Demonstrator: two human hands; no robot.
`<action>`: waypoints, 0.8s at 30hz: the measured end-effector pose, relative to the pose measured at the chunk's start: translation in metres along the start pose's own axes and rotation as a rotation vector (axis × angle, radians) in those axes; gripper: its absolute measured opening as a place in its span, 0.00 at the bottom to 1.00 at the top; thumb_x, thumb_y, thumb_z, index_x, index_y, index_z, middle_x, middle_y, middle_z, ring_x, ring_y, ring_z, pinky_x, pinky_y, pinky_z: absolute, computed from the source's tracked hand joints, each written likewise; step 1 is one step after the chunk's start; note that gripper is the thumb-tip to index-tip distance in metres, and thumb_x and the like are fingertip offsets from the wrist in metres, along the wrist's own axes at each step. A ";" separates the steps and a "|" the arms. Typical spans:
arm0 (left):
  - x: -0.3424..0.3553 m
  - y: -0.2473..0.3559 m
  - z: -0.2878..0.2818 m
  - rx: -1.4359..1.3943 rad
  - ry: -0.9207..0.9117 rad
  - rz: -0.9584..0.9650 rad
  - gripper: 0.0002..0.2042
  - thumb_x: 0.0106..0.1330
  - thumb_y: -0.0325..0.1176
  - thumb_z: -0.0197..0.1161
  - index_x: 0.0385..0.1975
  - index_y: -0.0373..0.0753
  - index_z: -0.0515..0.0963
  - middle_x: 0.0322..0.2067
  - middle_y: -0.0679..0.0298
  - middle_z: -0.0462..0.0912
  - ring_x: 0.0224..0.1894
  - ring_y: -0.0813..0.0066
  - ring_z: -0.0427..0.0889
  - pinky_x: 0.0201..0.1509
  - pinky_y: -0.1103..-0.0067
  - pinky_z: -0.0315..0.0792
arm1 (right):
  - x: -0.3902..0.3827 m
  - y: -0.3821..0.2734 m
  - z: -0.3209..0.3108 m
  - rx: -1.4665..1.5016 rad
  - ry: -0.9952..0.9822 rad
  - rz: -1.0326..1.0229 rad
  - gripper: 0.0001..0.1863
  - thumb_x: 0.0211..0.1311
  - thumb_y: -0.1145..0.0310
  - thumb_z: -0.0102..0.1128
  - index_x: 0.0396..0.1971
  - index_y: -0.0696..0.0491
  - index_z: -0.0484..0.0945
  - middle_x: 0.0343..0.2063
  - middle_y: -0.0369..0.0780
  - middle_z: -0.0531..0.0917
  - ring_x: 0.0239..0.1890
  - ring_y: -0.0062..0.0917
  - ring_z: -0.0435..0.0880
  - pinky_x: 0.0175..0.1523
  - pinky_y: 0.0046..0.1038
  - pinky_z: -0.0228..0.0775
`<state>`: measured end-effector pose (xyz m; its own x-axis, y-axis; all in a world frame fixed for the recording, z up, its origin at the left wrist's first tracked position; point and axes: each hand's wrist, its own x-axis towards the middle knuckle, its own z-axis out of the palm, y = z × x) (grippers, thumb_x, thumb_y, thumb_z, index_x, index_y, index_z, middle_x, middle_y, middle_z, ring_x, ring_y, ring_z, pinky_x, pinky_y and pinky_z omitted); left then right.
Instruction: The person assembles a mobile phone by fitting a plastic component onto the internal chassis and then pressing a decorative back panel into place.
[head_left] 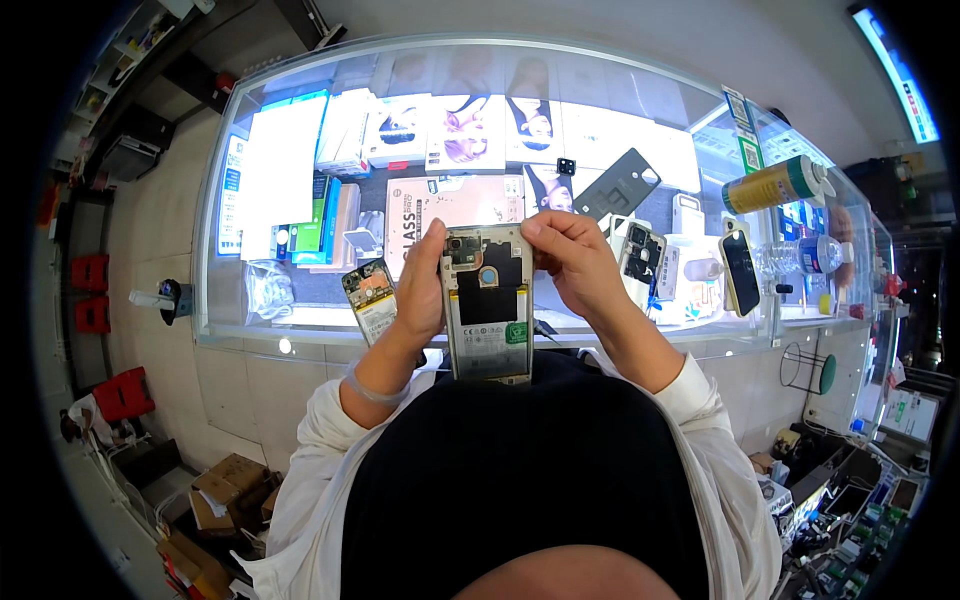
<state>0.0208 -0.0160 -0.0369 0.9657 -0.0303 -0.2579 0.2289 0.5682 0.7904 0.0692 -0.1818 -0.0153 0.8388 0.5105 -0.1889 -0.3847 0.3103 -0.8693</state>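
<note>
I hold an opened phone (488,340) upright before my body, its back removed to show a dark inner plate, camera module and battery. My left hand (420,295) grips its left side, thumb along the edge. My right hand (572,265) pinches the upper right corner. Just left of my left hand lies another opened phone (368,300). Beyond my right hand are a third opened phone (640,255), a grey back cover (618,185) and a small black camera piece (566,166). Farther right is a pale-edged phone with a dark screen (741,265).
The glass display counter (290,335) holds boxes and a bagged item (268,290). At right are a yellow canister (765,185), a water bottle (815,255) and a green stool (822,370). Cardboard boxes (228,485) and a person (95,420) are at lower left; electronics clutter fills lower right.
</note>
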 end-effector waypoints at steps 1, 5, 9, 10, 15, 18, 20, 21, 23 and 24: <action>-0.002 -0.002 0.003 -0.123 -0.046 -0.078 0.31 0.65 0.54 0.28 0.41 0.32 0.71 0.33 0.56 0.78 0.33 0.77 0.77 0.39 0.81 0.72 | 0.002 0.002 -0.001 0.042 0.017 0.037 0.12 0.59 0.64 0.52 0.26 0.59 0.77 0.19 0.34 0.77 0.21 0.13 0.72 0.27 0.16 0.65; -0.018 -0.004 0.013 -0.451 -0.284 -0.347 0.40 0.58 0.66 0.20 0.55 0.36 0.60 0.43 0.48 0.72 0.41 0.62 0.76 0.45 0.68 0.72 | 0.010 0.006 -0.010 -0.044 0.031 0.094 0.13 0.59 0.64 0.53 0.24 0.58 0.77 0.18 0.33 0.76 0.19 0.13 0.72 0.26 0.16 0.64; -0.017 -0.011 0.003 -0.481 -0.281 -0.374 0.40 0.58 0.66 0.18 0.57 0.38 0.57 0.45 0.47 0.70 0.43 0.57 0.74 0.45 0.63 0.71 | 0.029 0.007 -0.035 -0.698 0.142 -0.136 0.10 0.56 0.67 0.55 0.26 0.59 0.78 0.20 0.36 0.79 0.22 0.17 0.75 0.28 0.17 0.66; -0.016 -0.013 -0.001 -0.461 -0.268 -0.354 0.40 0.58 0.65 0.18 0.57 0.39 0.58 0.45 0.47 0.71 0.43 0.57 0.74 0.46 0.64 0.71 | 0.036 0.007 -0.046 -0.917 0.204 -0.237 0.10 0.55 0.68 0.55 0.26 0.60 0.78 0.22 0.38 0.80 0.23 0.18 0.76 0.29 0.18 0.67; -0.014 -0.007 0.003 -0.392 -0.215 -0.338 0.37 0.60 0.63 0.20 0.56 0.39 0.59 0.44 0.48 0.72 0.43 0.59 0.74 0.44 0.67 0.72 | 0.069 0.016 -0.120 -1.524 0.259 -0.508 0.19 0.43 0.75 0.62 0.41 0.56 0.74 0.39 0.45 0.77 0.41 0.40 0.75 0.46 0.32 0.67; -0.015 -0.006 0.004 -0.368 -0.180 -0.343 0.36 0.61 0.63 0.19 0.56 0.40 0.59 0.44 0.49 0.72 0.44 0.60 0.74 0.44 0.67 0.72 | 0.077 0.017 -0.132 -1.565 0.163 -0.468 0.18 0.44 0.75 0.61 0.39 0.55 0.74 0.38 0.44 0.78 0.44 0.39 0.74 0.47 0.33 0.66; -0.015 -0.005 0.004 -0.366 -0.165 -0.349 0.36 0.61 0.63 0.19 0.56 0.40 0.59 0.44 0.49 0.72 0.43 0.60 0.74 0.44 0.68 0.72 | 0.080 0.020 -0.139 -1.615 0.119 -0.542 0.14 0.45 0.75 0.60 0.36 0.55 0.75 0.37 0.42 0.78 0.43 0.37 0.74 0.46 0.32 0.67; -0.015 -0.005 0.005 -0.365 -0.159 -0.352 0.36 0.61 0.62 0.19 0.56 0.40 0.59 0.44 0.49 0.72 0.43 0.60 0.74 0.45 0.68 0.72 | 0.081 0.021 -0.141 -1.597 0.111 -0.542 0.13 0.45 0.75 0.60 0.35 0.55 0.76 0.36 0.42 0.79 0.42 0.36 0.75 0.46 0.31 0.67; -0.014 -0.005 0.003 -0.360 -0.164 -0.348 0.36 0.61 0.63 0.19 0.56 0.41 0.59 0.44 0.50 0.72 0.44 0.60 0.74 0.45 0.68 0.72 | 0.083 0.021 -0.141 -1.581 0.113 -0.546 0.10 0.46 0.74 0.59 0.32 0.55 0.77 0.34 0.40 0.79 0.39 0.34 0.76 0.44 0.30 0.68; -0.014 -0.005 0.003 -0.358 -0.167 -0.347 0.36 0.61 0.63 0.19 0.56 0.41 0.59 0.44 0.50 0.72 0.44 0.60 0.74 0.45 0.68 0.71 | 0.084 0.022 -0.141 -1.593 0.105 -0.548 0.09 0.46 0.74 0.58 0.31 0.55 0.77 0.34 0.40 0.80 0.39 0.34 0.76 0.44 0.30 0.69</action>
<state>0.0068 -0.0209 -0.0357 0.8537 -0.3804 -0.3556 0.5105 0.7461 0.4274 0.1855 -0.2456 -0.1144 0.7776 0.5529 0.2996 0.6287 -0.6732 -0.3893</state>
